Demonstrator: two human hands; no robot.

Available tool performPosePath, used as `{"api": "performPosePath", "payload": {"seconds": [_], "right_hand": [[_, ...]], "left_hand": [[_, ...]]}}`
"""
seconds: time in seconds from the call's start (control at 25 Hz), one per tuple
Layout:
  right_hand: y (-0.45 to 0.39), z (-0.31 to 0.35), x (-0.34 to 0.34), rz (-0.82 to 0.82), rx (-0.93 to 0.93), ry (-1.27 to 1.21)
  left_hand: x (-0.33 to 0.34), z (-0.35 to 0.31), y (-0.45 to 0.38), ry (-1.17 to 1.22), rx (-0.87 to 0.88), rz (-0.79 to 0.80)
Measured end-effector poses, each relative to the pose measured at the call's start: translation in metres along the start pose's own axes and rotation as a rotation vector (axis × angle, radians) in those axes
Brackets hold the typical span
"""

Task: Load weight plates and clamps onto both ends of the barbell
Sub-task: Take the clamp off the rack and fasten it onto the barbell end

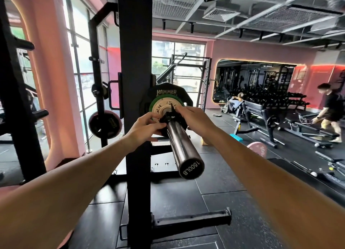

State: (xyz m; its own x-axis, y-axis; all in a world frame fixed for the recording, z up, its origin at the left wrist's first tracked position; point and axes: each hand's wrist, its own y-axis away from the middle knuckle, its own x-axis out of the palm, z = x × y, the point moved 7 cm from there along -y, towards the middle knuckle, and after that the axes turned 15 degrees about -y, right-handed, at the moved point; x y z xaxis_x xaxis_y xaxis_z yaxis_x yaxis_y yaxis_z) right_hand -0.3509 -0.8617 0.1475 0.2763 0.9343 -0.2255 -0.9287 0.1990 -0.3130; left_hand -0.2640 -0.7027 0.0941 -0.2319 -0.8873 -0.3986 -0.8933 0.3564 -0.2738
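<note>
— Between both hands, on the barbell sleeve: sat a black clamp, pressed against the plates. Read "1500LB" on the sleeve's end cap, printed upside down.

— And the hands?

— Left hand curled partly closed, fingertips pinching the clamp's near side. Right hand bent over the top, fingers on the clamp's far side and lever. Couldn't tell how hard either squeezed.

— Any writing on the plates?

— Just beyond the fingers, "HAMMER" across the top of the big black plate. In front of it, a smaller green-rimmed plate with a tan face; only "GUE" legible left of the right hand, rest covered by the clamp and knuckles.

— Surroundings?

— Left of the left hand, rose a black rack upright, blocking part of the plates and the bar's middle. Farther left, hung stored plates on pegs. Right of the right hand, low on the floor, lay a pink plate with "ROG" showing. Farther right, benches, a dumbbell rack under a mirror, and a person bending forward.
</note>
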Motion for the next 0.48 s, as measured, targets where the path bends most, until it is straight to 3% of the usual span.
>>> {"api": "performPosePath", "payload": {"seconds": [0.48], "right_hand": [[-0.116,-0.034,0.010,-0.181,0.086,0.038]], "left_hand": [[-0.016,0.040,-0.114,-0.046,0.038,0.025]]}}
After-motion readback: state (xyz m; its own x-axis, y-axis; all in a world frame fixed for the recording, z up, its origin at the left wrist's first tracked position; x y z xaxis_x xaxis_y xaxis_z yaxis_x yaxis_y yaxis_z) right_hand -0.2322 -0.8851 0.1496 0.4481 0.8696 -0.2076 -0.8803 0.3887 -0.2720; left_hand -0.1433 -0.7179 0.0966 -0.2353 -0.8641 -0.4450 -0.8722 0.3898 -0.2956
